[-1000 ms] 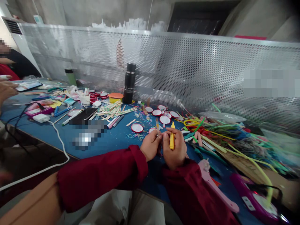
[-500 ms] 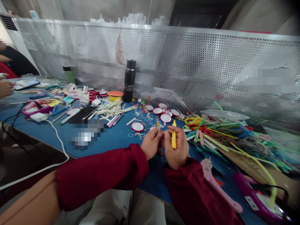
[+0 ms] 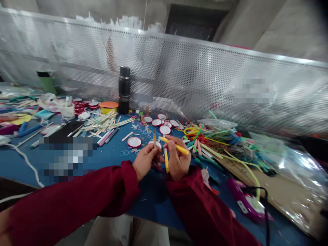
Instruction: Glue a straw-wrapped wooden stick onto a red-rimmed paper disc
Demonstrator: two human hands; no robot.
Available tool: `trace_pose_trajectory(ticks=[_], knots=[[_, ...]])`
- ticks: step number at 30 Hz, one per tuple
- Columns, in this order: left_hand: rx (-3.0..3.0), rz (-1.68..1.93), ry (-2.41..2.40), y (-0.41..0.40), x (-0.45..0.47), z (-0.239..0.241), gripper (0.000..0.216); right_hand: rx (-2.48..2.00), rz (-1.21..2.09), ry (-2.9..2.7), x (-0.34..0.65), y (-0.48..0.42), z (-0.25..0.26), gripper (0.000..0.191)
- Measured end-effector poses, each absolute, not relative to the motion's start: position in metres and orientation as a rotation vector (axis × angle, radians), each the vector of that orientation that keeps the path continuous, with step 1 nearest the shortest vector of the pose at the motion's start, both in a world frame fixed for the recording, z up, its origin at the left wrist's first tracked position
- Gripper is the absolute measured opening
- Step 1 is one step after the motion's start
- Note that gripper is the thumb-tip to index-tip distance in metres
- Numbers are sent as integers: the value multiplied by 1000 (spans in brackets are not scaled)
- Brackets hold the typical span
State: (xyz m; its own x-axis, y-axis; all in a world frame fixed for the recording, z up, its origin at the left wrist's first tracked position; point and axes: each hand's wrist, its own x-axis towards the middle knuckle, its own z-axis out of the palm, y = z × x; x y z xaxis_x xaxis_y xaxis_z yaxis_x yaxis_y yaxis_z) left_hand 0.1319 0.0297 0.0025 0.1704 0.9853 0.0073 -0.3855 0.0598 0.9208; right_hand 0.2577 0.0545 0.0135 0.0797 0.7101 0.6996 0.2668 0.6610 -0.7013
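Observation:
My left hand (image 3: 144, 161) is closed around a wooden craft stick (image 3: 154, 138) that stands upright, partly yellowish with a brown top. Just to the right, my right hand (image 3: 179, 160) grips a yellow marker (image 3: 178, 146), tilted with one end pointing left toward the stick. Below the marker, beside the right fingers, shows a slim white-and-yellow piece (image 3: 166, 161); whether the hand holds it I cannot tell. Round white discs with red rims, such as one disc (image 3: 134, 141), lie on the blue table beyond the hands.
A black bottle (image 3: 124, 90) stands by the perforated metal screen (image 3: 205, 75). Loose wooden sticks (image 3: 102, 123) lie in a pile at left, near a white cup (image 3: 67, 111). Tangled coloured cords (image 3: 238, 147) and a purple power strip (image 3: 246, 201) are at right.
The view has turned right, so things sit farther left. The yellow marker, upright before, now slants leftward in my right hand. The white-and-yellow piece has come into sight below it.

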Motion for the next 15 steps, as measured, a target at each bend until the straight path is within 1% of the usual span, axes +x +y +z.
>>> trace_pose_trajectory(ticks=[3, 9, 15], knots=[[989, 1223, 814, 28, 131, 1, 38, -862, 368, -1475, 263, 54, 7, 23], [1080, 1294, 936, 31, 129, 2, 40, -830, 227, -1537, 264, 42, 13, 1], [1102, 1340, 941, 31, 129, 2, 45, -781, 22, -1584, 265, 42, 20, 11]])
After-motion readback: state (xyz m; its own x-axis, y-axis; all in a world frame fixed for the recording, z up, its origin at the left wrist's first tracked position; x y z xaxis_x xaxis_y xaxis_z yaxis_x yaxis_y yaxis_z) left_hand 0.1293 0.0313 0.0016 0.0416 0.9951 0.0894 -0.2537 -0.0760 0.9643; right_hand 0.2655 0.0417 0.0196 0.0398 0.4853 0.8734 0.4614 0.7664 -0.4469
